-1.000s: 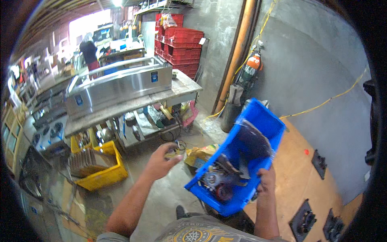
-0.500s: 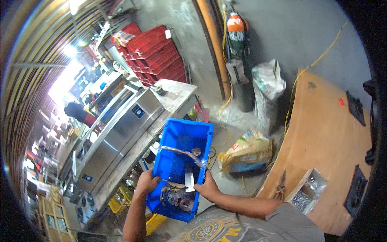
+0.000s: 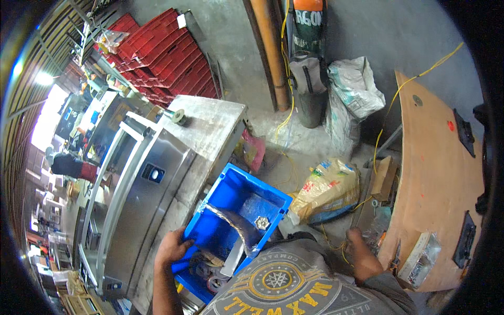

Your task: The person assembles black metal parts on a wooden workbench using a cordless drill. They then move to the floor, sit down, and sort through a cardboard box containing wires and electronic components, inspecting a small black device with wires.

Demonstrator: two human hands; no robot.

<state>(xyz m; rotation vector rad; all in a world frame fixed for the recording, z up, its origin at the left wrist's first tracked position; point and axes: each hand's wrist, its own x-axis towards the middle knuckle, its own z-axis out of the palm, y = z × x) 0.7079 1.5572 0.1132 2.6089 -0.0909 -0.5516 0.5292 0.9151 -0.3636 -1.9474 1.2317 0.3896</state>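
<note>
Long stainless steel machine (image 3: 137, 197) on the metal table (image 3: 210, 123), left of me. Blue plastic bin (image 3: 239, 210) of metal parts sits against my chest. My left hand (image 3: 172, 247) grips its left rim, fingers curled over. My right hand (image 3: 362, 257) hangs by the plywood board (image 3: 436, 173); finger state unclear.

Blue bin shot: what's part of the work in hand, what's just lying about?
In hand:
- blue bin, gripped at its rim by the left hand
- metal parts inside it
- right hand, off the bin

Lying about:
- red crates
- yellow sack
- steel cabinet
- wooden board
</note>
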